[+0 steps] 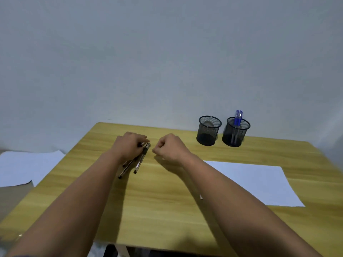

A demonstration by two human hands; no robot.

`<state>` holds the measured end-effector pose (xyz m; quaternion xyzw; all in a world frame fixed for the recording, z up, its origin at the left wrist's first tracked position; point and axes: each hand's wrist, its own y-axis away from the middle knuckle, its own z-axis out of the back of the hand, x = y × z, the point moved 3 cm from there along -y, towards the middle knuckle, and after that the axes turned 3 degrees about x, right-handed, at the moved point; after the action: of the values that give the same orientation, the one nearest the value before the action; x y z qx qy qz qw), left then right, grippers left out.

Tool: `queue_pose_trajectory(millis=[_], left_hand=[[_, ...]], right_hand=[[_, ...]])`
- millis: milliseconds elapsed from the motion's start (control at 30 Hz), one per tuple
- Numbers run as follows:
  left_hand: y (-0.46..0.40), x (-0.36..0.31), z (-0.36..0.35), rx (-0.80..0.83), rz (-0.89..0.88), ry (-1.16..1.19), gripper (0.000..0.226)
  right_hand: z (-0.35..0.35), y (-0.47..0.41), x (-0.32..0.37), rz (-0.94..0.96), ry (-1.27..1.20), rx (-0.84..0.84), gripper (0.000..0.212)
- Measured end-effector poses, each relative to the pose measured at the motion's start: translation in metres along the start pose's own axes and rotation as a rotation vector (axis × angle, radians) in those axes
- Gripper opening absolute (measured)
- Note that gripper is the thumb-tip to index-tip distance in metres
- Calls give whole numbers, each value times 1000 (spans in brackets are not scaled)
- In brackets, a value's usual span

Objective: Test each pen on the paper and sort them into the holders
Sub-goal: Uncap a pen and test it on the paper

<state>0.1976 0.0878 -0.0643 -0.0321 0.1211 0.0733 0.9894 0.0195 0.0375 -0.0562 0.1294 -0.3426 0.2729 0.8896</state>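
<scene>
At mid wooden surface (pixel 167 201) | left hand (pixel 130 148) grip rests on dark slim pens (pixel 138 164) | right hand (pixel 169 148) grip curled, holding nothing | risk: loose pens roll off when one is lifted.

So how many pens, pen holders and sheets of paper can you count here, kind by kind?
Dark pens under the left hand: 3
Blue-capped pens in the right-hand holder: 2
Mesh holders, counting the empty holder: 2
Paper on the table: 1
Paper off the table's left edge: 1
Total: 9
</scene>
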Motion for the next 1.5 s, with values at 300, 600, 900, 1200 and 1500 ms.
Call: queue_pose_trajectory(millis=[300, 600, 900, 1200, 1500], left_hand=[[-6, 4, -17, 49, -71, -36, 42], [-14, -11, -26, -47, -113, -38, 28], [-11, -77, -4, -191, -228, 194, 11], [7, -166, 2, -84, -259, 607, 31], [19, -208, -18, 37, -203, 672, 46]], right_hand=[[-39, -6, 2, -81, 152, 1, 25], [-9, 2, -30, -185, 140, -97, 20], [76, 35, -66, -259, -787, -195, 12], [104, 62, -79, -245, -952, -364, 30], [107, 65, -93, -402, -861, -547, 41]])
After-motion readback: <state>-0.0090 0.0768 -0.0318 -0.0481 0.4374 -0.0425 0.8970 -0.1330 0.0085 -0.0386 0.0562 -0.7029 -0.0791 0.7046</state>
